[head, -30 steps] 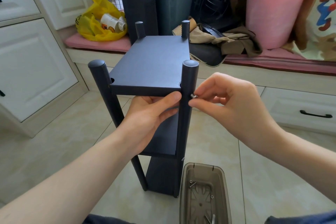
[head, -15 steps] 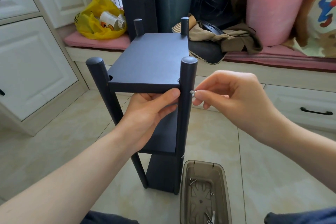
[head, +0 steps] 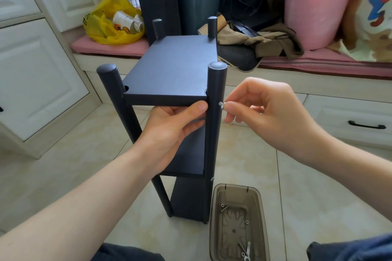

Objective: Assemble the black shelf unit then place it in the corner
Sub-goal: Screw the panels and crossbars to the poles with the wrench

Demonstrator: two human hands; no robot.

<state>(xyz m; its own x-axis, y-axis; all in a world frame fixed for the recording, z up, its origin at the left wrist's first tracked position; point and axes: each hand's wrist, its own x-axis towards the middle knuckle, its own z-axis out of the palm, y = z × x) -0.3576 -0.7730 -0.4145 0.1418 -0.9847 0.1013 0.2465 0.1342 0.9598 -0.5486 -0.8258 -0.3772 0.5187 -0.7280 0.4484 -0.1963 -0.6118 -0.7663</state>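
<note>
Our left hand (head: 174, 127) reaches under the top board, thumb pressed on its front edge; our right hand (head: 267, 110) pinches a small silver screw (head: 221, 104) against the near right post (head: 214, 125); the black shelf unit (head: 174, 70) stands upright on the tiled floor (head: 63, 176), a brown tray (head: 214, 218) of screws just beside its foot.

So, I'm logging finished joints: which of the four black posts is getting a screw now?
The near right post: the right hand pinches a screw at its side, the left hand grips the shelf beside it; the others stand untouched.
</note>
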